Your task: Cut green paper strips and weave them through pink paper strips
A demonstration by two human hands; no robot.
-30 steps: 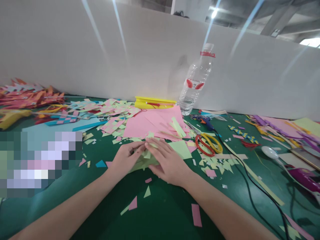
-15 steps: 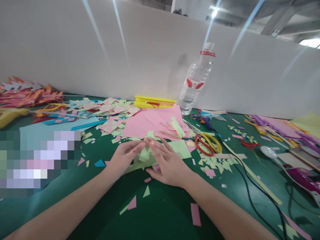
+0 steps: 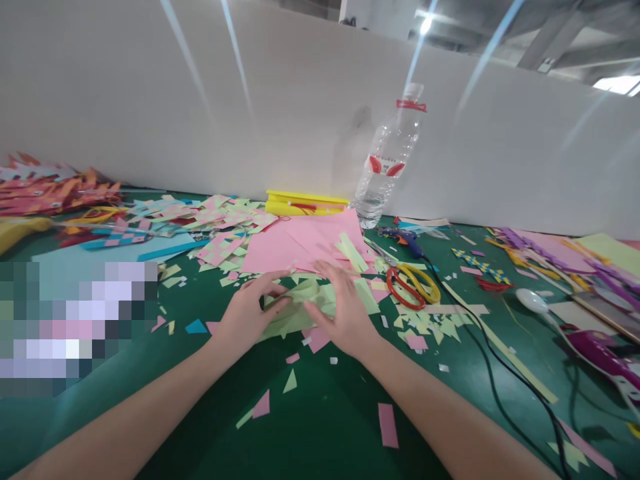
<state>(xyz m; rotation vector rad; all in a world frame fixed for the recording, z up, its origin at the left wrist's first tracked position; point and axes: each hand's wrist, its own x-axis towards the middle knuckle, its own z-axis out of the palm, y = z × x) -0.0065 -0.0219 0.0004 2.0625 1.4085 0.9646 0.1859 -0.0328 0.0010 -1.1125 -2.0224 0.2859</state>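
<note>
Over the green table, my left hand is curled, with thumb and fingertips closing on a pale green paper strip. The strip looks bent and slightly blurred. To its right is my right hand, fingers and thumb spread apart, the thumb near the strip's front edge. Whether that thumb touches the paper I cannot tell. Beneath and behind both hands lie more pale green paper pieces and pink paper sheets. Scissors with one red and one yellow handle loop rest right of my right hand.
A tilted plastic bottle leans at the white partition. A blue glue gun trails a black cord toward the front right. Woven paper pieces lie back left; a purple-handled tool and a white spoon lie right.
My hands have moved apart; the right fingers have lifted away from the left and spread. The pale green strip, upright between the fingertips before, now lies lower and bent sideways.
</note>
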